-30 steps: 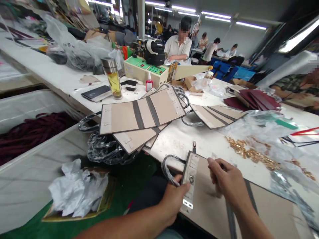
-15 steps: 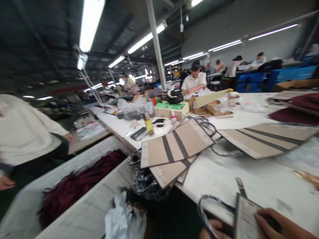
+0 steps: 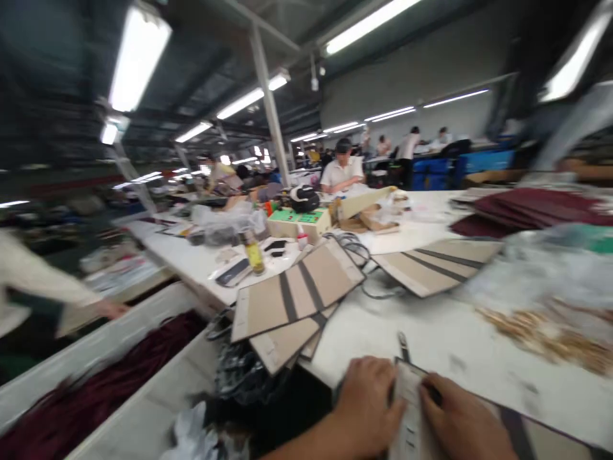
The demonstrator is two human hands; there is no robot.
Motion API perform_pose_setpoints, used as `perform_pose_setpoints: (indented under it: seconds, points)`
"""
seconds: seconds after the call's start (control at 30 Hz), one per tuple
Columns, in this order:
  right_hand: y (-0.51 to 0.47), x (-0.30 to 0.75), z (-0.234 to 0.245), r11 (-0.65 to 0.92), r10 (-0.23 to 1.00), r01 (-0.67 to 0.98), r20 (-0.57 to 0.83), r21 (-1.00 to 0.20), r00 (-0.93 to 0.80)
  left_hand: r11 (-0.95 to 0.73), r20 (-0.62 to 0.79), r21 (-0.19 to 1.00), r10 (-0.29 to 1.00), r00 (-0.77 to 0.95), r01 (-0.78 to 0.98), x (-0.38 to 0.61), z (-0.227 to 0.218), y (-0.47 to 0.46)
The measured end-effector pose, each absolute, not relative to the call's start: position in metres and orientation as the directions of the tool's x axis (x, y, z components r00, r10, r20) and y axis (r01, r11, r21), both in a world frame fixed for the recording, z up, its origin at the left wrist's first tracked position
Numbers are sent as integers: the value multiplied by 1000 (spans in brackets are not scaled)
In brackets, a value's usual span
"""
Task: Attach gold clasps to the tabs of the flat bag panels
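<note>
Along the near edge of the table lies a beige panel (image 3: 407,429) with dark trim and a dark band, partly covered by my hands. My left hand (image 3: 366,406) is closed over the panel's left edge, thumb on its pale end strip. My right hand (image 3: 462,415) grips the panel just to the right, fingers bent, with a small dark spot between them that I cannot make out. Beyond the panel's far edge a short dark strap (image 3: 403,346) with a metal end sticks out.
More banded beige panels (image 3: 299,284) overlap at the table corner, with another panel (image 3: 435,265) farther right. Gold-coloured metal pieces (image 3: 550,332) lie right, near maroon panels (image 3: 536,207). A white bin (image 3: 143,383) of maroon strips stands left, beside a co-worker's arm (image 3: 62,287).
My left hand has come up from under the table edge onto the panel, and the dark looped handle no longer shows there. The view has swung right, bringing the metal pieces into sight.
</note>
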State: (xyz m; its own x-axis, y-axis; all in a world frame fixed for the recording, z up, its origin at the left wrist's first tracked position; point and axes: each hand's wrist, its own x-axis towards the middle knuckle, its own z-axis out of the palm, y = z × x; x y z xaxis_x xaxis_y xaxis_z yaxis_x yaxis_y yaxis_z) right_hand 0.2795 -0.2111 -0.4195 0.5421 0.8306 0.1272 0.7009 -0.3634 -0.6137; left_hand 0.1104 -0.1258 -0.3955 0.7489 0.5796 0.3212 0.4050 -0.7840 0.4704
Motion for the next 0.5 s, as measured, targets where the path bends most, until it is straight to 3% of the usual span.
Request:
perform_pose_setpoints:
  seconds: [0.07, 0.33, 0.5]
  points:
    - [-213, 277, -402, -375, 844, 722, 109, -581, 526, -784, 334, 503, 565, 755, 364, 113, -386, -116]
    - [-201, 278, -387, -471, 784, 744, 162, -474, 600, -946, 512, 271, 300, 805, 180, 123, -418, -69]
    - [-207, 272, -384, -467, 789, 745, 156, -477, 594, -949, 464, 191, 311, 829, 250, 119, -415, -70]
